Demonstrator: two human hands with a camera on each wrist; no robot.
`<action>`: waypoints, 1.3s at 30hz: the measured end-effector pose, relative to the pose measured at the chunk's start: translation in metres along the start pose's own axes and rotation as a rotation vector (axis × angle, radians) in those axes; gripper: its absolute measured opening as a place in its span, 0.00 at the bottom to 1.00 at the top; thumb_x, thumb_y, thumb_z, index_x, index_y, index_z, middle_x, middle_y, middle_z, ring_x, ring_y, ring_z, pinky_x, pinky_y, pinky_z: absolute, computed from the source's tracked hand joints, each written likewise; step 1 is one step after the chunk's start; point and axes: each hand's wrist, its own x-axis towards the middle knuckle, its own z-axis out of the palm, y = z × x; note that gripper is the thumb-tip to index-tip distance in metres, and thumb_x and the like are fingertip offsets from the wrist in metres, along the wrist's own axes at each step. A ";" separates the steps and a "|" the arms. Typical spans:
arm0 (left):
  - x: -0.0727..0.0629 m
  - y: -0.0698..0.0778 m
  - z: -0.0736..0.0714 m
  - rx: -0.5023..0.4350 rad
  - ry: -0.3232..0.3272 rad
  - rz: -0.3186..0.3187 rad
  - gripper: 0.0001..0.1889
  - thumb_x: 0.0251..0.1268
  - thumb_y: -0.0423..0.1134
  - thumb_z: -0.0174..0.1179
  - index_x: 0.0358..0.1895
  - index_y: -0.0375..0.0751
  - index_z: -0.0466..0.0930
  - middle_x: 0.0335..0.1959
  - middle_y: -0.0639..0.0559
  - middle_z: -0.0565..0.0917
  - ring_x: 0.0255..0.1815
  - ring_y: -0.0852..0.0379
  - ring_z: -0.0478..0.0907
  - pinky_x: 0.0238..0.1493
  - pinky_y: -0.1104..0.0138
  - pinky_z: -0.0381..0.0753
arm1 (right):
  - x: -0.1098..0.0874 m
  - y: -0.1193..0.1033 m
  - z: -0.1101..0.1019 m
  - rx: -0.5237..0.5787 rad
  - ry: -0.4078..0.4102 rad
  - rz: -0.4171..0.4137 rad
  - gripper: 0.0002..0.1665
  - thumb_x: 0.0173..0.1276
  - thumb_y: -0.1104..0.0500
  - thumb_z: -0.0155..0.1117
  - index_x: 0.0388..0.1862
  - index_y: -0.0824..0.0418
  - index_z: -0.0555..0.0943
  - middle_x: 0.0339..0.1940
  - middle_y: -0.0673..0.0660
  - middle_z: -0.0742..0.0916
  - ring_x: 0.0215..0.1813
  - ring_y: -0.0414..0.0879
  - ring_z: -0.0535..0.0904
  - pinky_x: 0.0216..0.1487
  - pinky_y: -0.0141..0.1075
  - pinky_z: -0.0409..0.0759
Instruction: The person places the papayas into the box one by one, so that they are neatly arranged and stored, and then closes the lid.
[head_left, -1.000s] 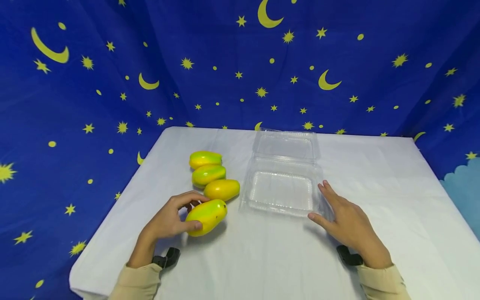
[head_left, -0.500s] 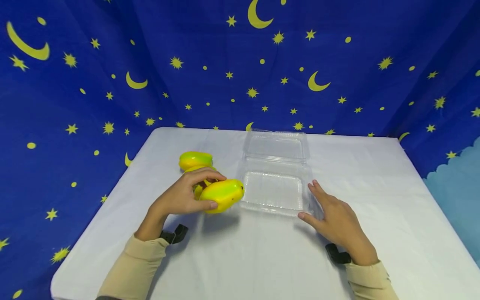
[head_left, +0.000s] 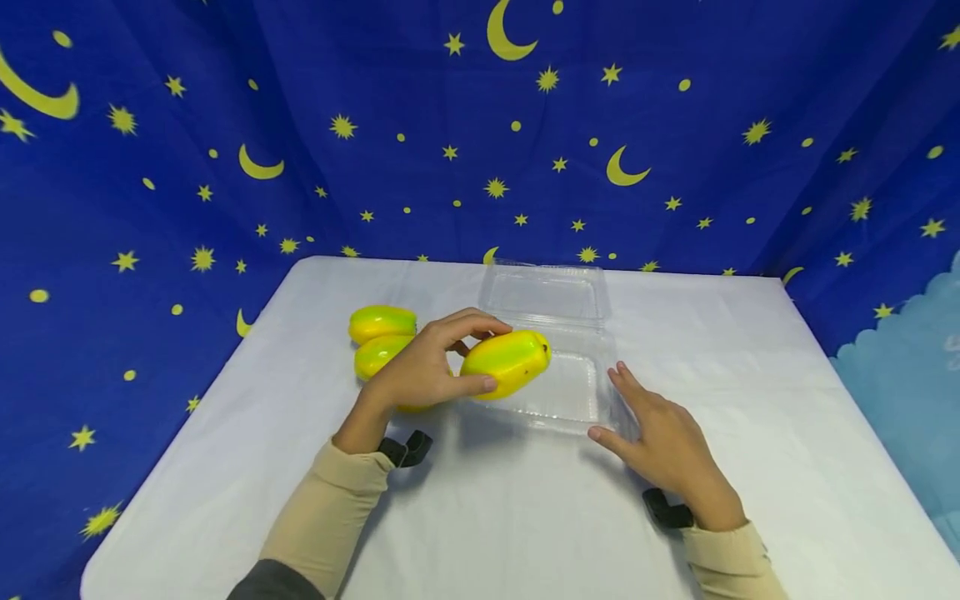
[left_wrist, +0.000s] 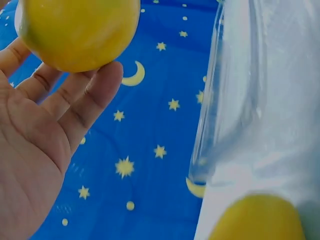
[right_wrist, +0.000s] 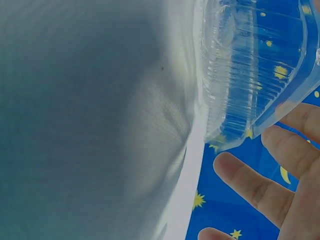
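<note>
My left hand point(head_left: 427, 367) grips a yellow-green papaya-like fruit point(head_left: 510, 362) between thumb and fingers, raised over the left part of a clear plastic clamshell box point(head_left: 551, 422). In the left wrist view the fruit point(left_wrist: 80, 37) sits at the fingertips, with the box's transparent wall point(left_wrist: 202, 130) to its right. At the box's right side is my right hand point(head_left: 671, 442), its fingers spread and fairly straight. The right wrist view has the fingertips point(right_wrist: 287, 147) right at the box's ribbed edge point(right_wrist: 240, 80). The box lies unfolded, its lid point(head_left: 543, 292) towards the back.
Two similar fruits, one farther back point(head_left: 382, 323) and one nearer point(head_left: 375, 357), lie left of the box. A third is mostly hidden under my left hand. A white cloth covers the table point(head_left: 480, 517); a blue star-patterned curtain point(head_left: 420, 83) hangs behind.
My left hand has lifted the fruit from the near end of the row and carried it right and away from me, over the box. The right hand stays beside the box.
</note>
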 end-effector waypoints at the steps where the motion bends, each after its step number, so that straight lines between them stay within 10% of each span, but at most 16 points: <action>1: 0.003 0.001 0.003 -0.007 -0.004 0.005 0.29 0.59 0.48 0.72 0.65 0.63 0.74 0.62 0.66 0.77 0.59 0.61 0.75 0.50 0.60 0.82 | 0.000 -0.001 0.000 0.001 0.002 0.003 0.55 0.63 0.28 0.63 0.79 0.58 0.62 0.79 0.57 0.68 0.66 0.65 0.77 0.59 0.60 0.78; 18: 0.036 -0.015 0.056 -0.014 -0.061 0.064 0.31 0.59 0.47 0.72 0.67 0.59 0.74 0.64 0.63 0.75 0.62 0.64 0.74 0.51 0.66 0.84 | 0.003 -0.001 0.007 0.011 -0.007 0.025 0.57 0.62 0.24 0.60 0.80 0.56 0.61 0.79 0.55 0.68 0.65 0.64 0.78 0.59 0.60 0.78; 39: 0.044 -0.027 0.094 0.046 -0.132 0.024 0.31 0.61 0.49 0.71 0.68 0.60 0.72 0.66 0.60 0.74 0.58 0.63 0.74 0.52 0.68 0.80 | 0.004 0.006 0.004 0.015 0.033 -0.018 0.58 0.62 0.26 0.63 0.78 0.62 0.63 0.78 0.60 0.70 0.68 0.64 0.75 0.62 0.63 0.75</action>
